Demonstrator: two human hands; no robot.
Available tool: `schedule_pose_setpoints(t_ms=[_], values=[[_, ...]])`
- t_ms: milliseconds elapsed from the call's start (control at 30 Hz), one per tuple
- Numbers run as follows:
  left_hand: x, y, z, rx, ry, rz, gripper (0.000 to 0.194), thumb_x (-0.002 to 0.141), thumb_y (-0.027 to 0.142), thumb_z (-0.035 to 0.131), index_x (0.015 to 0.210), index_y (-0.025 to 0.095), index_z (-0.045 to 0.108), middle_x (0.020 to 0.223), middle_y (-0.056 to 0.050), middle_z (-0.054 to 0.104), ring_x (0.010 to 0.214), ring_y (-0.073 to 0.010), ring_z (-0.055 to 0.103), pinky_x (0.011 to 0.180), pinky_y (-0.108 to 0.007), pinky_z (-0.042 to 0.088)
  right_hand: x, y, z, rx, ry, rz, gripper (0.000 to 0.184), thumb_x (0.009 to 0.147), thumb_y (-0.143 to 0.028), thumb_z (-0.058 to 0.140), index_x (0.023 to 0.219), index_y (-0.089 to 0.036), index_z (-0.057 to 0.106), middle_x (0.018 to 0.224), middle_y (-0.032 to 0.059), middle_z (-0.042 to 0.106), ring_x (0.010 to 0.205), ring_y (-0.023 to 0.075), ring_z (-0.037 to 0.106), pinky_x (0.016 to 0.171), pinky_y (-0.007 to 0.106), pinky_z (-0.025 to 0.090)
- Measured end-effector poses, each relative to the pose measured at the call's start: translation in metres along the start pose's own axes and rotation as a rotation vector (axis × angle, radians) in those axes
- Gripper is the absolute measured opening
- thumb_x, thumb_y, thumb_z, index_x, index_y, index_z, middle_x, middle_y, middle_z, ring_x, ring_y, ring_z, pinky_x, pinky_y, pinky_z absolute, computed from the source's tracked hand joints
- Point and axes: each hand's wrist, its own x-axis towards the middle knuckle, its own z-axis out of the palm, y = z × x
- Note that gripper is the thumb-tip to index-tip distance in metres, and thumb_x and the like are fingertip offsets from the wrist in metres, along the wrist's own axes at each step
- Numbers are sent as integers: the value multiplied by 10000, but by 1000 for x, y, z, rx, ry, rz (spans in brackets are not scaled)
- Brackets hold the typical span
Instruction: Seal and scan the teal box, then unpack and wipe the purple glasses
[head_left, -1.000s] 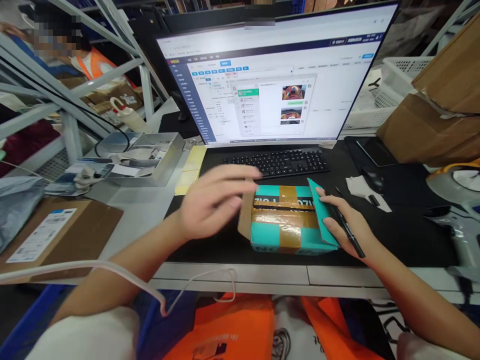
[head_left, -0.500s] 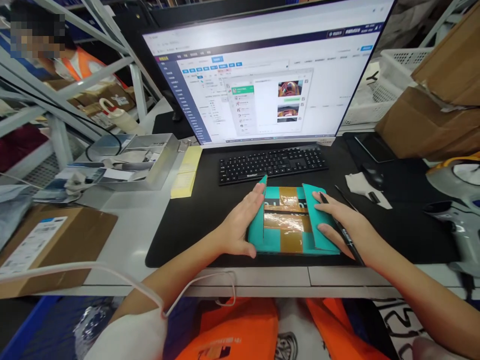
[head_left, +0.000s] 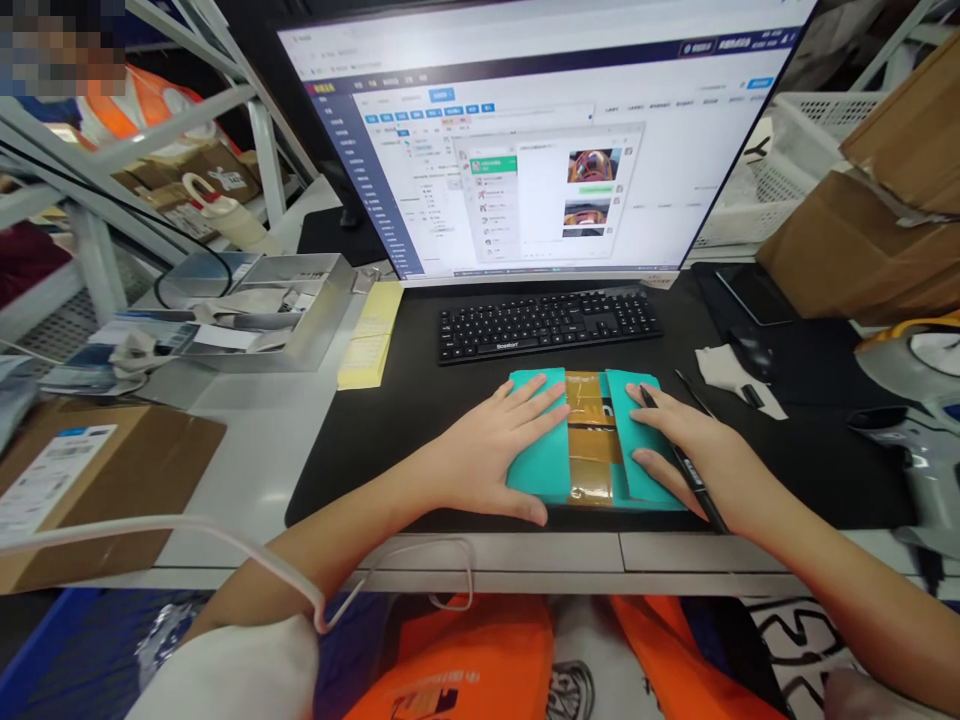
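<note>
The teal flaps (head_left: 541,464) are best pressed evenly, left fingers (head_left: 525,503) spread unclenched, pen (head_left: 697,487) held between right fingers (head_left: 656,465).

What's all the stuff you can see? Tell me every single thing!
box: one, teal, on the mat
pen: one, black, in the right grip
mat: one, black, on the desk
desk: one, pale grey, middle
screen: one, mostly white, back
keyboard: one, black, below screen
mouse: one, black, right
phone: one, dark, right
notes: one pile, yellow, left
tray: one, grey, left
brown boxes: several, brown, both sides
baskets: count unclear, white, back right
other person: one, orange-and-white top, far left
left hand: one, bare, on box
right hand: one, bare, on box
</note>
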Motion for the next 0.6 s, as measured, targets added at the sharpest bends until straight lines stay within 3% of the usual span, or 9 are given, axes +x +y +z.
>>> schedule_pose_setpoints(t_ms=[133, 300, 433, 600], values=[[3, 8, -1, 53, -36, -33, 1132, 810, 837, 665, 1661, 166, 336, 1737, -206, 218, 1630, -433, 173, 1301, -683, 165, 8, -10, -8, -117, -70, -52, 268, 974, -377, 663, 1208, -255, 710, 1477, 125, 650, 1385, 372, 603, 1079, 566, 597], [5, 15, -2, 88, -70, -62, 1121, 840, 823, 641, 1675, 162, 291, 1745, -199, 195, 1639, -420, 142, 1306, -668, 148, 12, -18, -12, -217, -90, -98, 248, 1004, -385, 611, 1174, -229, 704, 1445, 157, 666, 1365, 369, 622, 1040, 549, 618], [4, 18, -2, 98, -60, -78, 1110, 846, 832, 622, 1684, 196, 269, 1757, -170, 167, 1648, -401, 103, 1317, -650, 101, 9, -18, -10, -236, -82, -93, 267, 1011, -386, 596, 1185, -213, 704, 1440, 175, 665, 1358, 372, 628, 1047, 553, 611], [3, 14, -1, 49, -35, -81, 1109, 858, 833, 604, 1692, 204, 232, 1758, -189, 143, 1650, -405, 81, 1292, -714, 86, 10, -15, -9, -169, -51, -78, 263, 990, -383, 633, 1180, -222, 713, 1437, 163, 670, 1366, 372, 621, 1091, 584, 572]])
